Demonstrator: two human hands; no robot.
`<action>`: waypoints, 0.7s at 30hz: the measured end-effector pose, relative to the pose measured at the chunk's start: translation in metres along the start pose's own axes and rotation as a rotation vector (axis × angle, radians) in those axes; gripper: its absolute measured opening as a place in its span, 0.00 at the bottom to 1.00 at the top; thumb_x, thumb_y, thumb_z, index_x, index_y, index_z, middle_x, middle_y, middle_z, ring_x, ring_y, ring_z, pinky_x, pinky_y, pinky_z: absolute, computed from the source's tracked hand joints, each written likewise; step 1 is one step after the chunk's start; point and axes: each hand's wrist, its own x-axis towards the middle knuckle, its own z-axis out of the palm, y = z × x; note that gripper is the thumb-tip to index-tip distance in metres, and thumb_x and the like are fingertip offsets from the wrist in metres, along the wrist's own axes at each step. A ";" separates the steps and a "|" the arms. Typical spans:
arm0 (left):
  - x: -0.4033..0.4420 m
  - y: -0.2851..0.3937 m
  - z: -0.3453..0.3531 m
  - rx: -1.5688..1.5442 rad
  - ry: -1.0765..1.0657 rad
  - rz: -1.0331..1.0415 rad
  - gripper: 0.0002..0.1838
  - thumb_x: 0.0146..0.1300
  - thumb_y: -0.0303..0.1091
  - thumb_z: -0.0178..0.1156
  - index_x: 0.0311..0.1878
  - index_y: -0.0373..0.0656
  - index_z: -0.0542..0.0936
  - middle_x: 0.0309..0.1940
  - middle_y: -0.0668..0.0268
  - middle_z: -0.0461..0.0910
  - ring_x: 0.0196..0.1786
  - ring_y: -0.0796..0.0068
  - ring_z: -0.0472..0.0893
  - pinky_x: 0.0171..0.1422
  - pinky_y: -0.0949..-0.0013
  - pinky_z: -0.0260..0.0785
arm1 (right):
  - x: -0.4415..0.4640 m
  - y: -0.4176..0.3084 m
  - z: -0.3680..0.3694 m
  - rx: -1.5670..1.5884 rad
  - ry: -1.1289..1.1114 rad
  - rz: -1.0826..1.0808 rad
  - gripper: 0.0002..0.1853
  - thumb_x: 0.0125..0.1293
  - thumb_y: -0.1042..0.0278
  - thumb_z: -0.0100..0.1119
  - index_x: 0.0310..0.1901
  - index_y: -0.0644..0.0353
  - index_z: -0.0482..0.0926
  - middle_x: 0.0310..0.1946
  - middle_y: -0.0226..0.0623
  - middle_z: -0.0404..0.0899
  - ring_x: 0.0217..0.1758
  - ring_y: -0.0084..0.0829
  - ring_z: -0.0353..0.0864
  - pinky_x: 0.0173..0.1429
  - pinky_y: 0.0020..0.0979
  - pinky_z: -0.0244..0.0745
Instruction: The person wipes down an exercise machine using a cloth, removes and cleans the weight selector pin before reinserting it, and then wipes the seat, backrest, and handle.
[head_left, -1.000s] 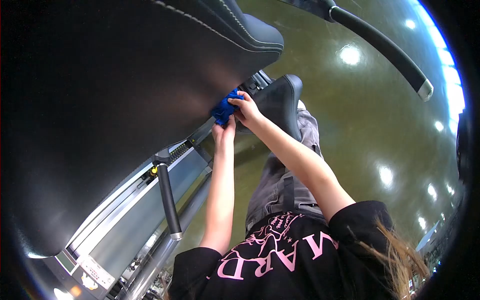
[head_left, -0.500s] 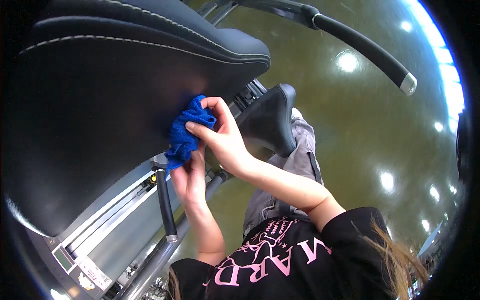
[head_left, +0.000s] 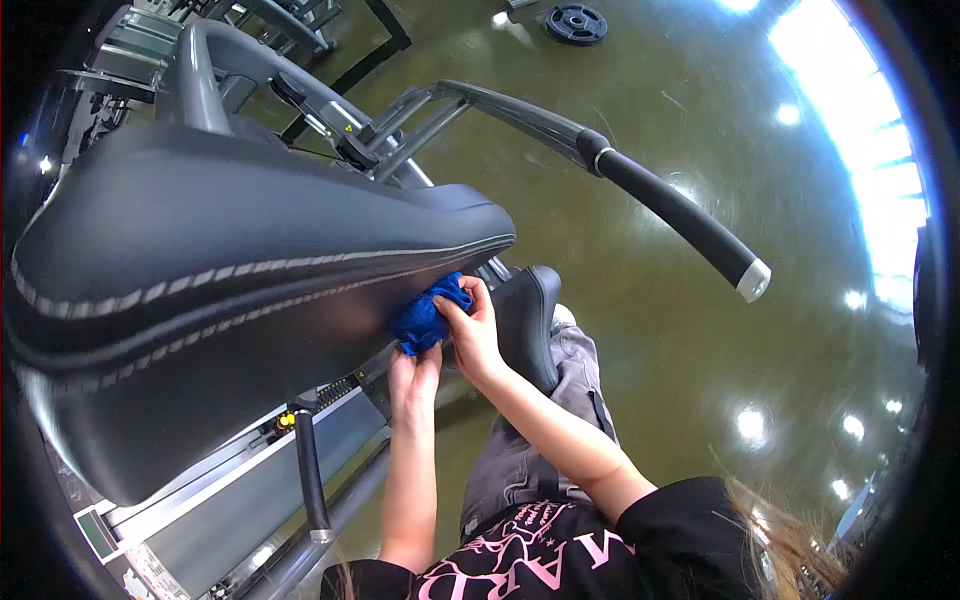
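Note:
A crumpled blue cloth (head_left: 422, 318) is bunched between my two hands, close against the black underside of a padded backrest (head_left: 270, 335) with pale stitching. My right hand (head_left: 476, 335) pinches the upper right of the cloth between thumb and fingers. At the cloth's lower edge, my left hand (head_left: 414, 375) is closed on it from below, some of its fingers hidden behind the fabric. Just right of my hands is a smaller black seat pad (head_left: 528, 325).
A grey bar with a black grip (head_left: 690, 215) reaches out to the upper right. Another black handle (head_left: 311, 475) hangs at the lower left beside a grey metal frame (head_left: 255, 510). On the shiny floor (head_left: 680, 360) lies a round weight plate (head_left: 576, 24) far off.
The view has shifted, now showing the backrest's top edge and more of the machine behind it. My hands and the cloth appear lower and farther right; both hands still hold it.

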 end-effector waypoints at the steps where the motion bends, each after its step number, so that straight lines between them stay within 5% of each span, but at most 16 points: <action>1: 0.009 -0.004 0.000 -0.018 0.063 0.012 0.17 0.68 0.30 0.40 0.53 0.27 0.68 0.54 0.48 0.70 0.56 0.58 0.73 0.63 0.57 0.67 | 0.005 0.000 -0.006 -0.011 0.026 0.023 0.14 0.56 0.79 0.58 0.42 0.54 0.68 0.32 0.26 0.70 0.33 0.15 0.69 0.33 0.16 0.65; 4: 0.042 -0.024 -0.003 0.128 0.206 0.105 0.17 0.68 0.30 0.41 0.53 0.28 0.68 0.54 0.48 0.71 0.56 0.58 0.73 0.63 0.57 0.66 | 0.028 0.012 -0.031 -0.017 0.150 0.099 0.13 0.55 0.79 0.58 0.40 0.54 0.69 0.31 0.27 0.71 0.31 0.17 0.70 0.31 0.18 0.65; 10: 0.163 -0.015 -0.068 0.090 0.411 -0.023 0.15 0.66 0.31 0.42 0.51 0.37 0.73 0.51 0.54 0.74 0.53 0.63 0.75 0.60 0.60 0.69 | 0.087 0.061 -0.092 -0.067 0.325 0.205 0.14 0.53 0.81 0.56 0.40 0.54 0.70 0.32 0.30 0.72 0.34 0.22 0.71 0.37 0.23 0.68; 11: 0.179 -0.021 -0.078 0.350 0.433 0.086 0.16 0.66 0.33 0.41 0.51 0.40 0.74 0.52 0.57 0.74 0.53 0.65 0.75 0.63 0.60 0.66 | 0.101 0.078 -0.103 -0.059 0.398 0.190 0.14 0.53 0.80 0.56 0.41 0.55 0.70 0.32 0.31 0.73 0.34 0.23 0.72 0.39 0.24 0.69; 13: 0.164 -0.057 -0.030 0.362 0.547 0.099 0.17 0.66 0.33 0.40 0.51 0.42 0.74 0.53 0.60 0.74 0.55 0.66 0.74 0.66 0.60 0.61 | 0.130 0.117 -0.133 -0.021 0.457 0.149 0.14 0.49 0.80 0.58 0.39 0.57 0.72 0.32 0.31 0.73 0.35 0.25 0.71 0.42 0.26 0.69; 16: 0.235 -0.032 -0.099 0.330 0.435 0.110 0.17 0.66 0.33 0.40 0.51 0.41 0.75 0.52 0.60 0.75 0.56 0.66 0.73 0.68 0.59 0.58 | 0.147 0.117 -0.150 -0.094 0.493 0.110 0.14 0.48 0.80 0.59 0.39 0.58 0.73 0.32 0.31 0.75 0.35 0.24 0.72 0.42 0.26 0.70; 21: 0.250 -0.040 -0.102 0.228 0.368 0.118 0.16 0.66 0.33 0.40 0.48 0.41 0.76 0.49 0.60 0.77 0.54 0.66 0.74 0.64 0.59 0.62 | 0.161 0.086 -0.150 -0.057 0.387 0.201 0.13 0.51 0.78 0.56 0.40 0.57 0.75 0.32 0.30 0.76 0.33 0.22 0.72 0.39 0.24 0.69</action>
